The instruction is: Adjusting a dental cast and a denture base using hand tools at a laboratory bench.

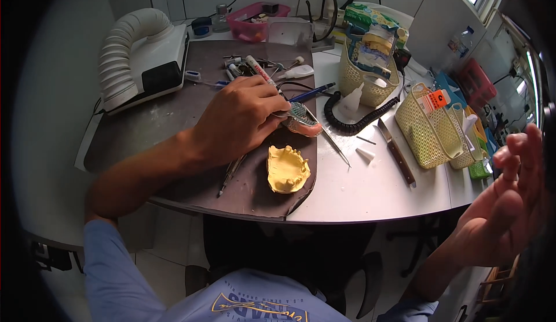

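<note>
My left hand (pixel 243 113) is closed on a perforated metal dental tray (pixel 298 111) with pink material (pixel 307 128) along its edge, above the dark mat. Just below it a yellow dental cast (pixel 286 171) sits on the mat. A long thin metal instrument (pixel 339 151) lies beside the tray on the white desk, and another (pixel 230 178) lies left of the cast. A white-and-red marker (pixel 258 67) rests among small tools behind my hand. My right hand (pixel 501 200) is raised beyond the desk's right front, fingers apart and loosely bent, holding nothing visible.
A white machine with a ribbed hose (pixel 119 49) stands back left. Mesh baskets (pixel 428 142), a coiled black cord (pixel 347 125) and a wooden-handled knife (pixel 397 154) are on the right. A pink bin (pixel 240 23) is at the back. A dark chair (pixel 370 287) stands under the desk.
</note>
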`<state>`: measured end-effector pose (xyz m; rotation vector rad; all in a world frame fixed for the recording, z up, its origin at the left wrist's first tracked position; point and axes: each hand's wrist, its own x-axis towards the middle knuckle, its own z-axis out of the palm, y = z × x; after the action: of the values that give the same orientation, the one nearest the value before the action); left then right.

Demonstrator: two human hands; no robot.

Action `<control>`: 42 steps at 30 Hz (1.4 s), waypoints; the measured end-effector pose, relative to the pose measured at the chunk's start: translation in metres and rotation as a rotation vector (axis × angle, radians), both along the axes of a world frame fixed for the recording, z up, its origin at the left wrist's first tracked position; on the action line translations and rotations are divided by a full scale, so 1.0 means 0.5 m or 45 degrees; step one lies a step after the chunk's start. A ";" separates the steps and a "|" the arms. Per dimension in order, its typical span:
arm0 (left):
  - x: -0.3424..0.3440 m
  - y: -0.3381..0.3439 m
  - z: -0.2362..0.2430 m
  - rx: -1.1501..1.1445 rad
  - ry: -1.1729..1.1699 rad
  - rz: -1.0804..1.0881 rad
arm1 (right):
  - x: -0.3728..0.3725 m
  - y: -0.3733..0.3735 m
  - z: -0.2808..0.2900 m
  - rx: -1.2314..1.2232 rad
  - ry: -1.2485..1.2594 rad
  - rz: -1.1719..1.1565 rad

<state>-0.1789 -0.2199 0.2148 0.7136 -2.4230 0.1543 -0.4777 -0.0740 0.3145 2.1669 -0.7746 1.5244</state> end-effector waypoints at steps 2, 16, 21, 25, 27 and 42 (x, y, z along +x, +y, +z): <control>0.016 -0.005 0.002 0.012 0.102 0.009 | 0.056 -0.055 -0.050 0.336 -0.115 -0.069; 0.039 -0.010 0.008 1.585 1.212 -0.125 | 0.142 -0.183 -0.168 1.024 0.820 -0.406; 0.048 -0.004 0.007 1.745 1.250 -0.143 | 0.138 -0.167 -0.141 1.056 0.840 -0.576; 0.051 0.008 0.011 1.830 1.253 -0.180 | 0.114 -0.144 -0.112 1.128 0.571 -0.587; 0.050 0.006 0.007 1.859 1.241 -0.201 | 0.101 -0.136 -0.102 1.158 0.281 -0.505; 0.048 0.034 0.032 1.731 1.429 -0.306 | 0.070 -0.069 -0.202 1.072 -1.038 0.517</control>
<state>-0.1547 -0.2029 0.2307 0.6832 -1.1945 -1.6290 -0.4425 -0.1083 0.2134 2.2713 -1.5106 2.7517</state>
